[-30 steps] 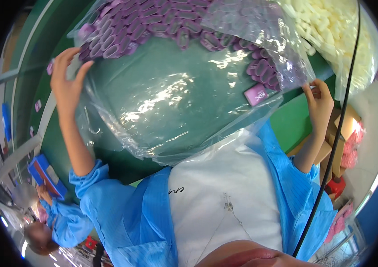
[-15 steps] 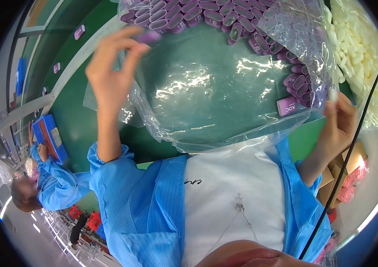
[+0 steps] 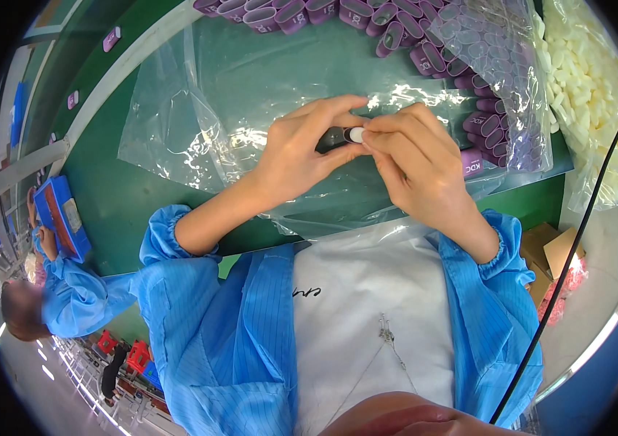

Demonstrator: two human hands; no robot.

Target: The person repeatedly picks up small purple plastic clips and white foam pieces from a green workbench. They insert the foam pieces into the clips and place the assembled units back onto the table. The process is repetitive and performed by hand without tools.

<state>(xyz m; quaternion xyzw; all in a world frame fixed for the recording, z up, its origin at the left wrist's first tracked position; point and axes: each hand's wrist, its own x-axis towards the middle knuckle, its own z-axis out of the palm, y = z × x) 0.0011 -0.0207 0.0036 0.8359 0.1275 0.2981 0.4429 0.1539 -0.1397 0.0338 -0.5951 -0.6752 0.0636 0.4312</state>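
My left hand [image 3: 294,149] is closed around an oval tube [image 3: 332,139], which looks dark on the side that shows; the fingers cover most of it. At the tube's end, my right hand [image 3: 425,156] pinches a small white plug-like piece [image 3: 357,135]. Whether the piece is partly inside the tube or only touching it, I cannot tell. Both hands meet over a clear plastic sheet [image 3: 171,127] on the green table [image 3: 116,211]. Purple oval tubes [image 3: 425,58] stand packed together beyond them. One purple tube [image 3: 471,162] lies beside my right hand.
Clear plastic covers part of the purple tubes. A clear bag of white pieces [image 3: 592,94] stands at the far right. A black cable [image 3: 578,247] crosses the right side near cardboard boxes [image 3: 541,251]. At left, a co-worker in blue handles a blue tray [image 3: 58,218].
My left hand has come right and nearer from the pile's left edge, bringing a tube. My right hand has moved left with the white piece, and the two now meet.
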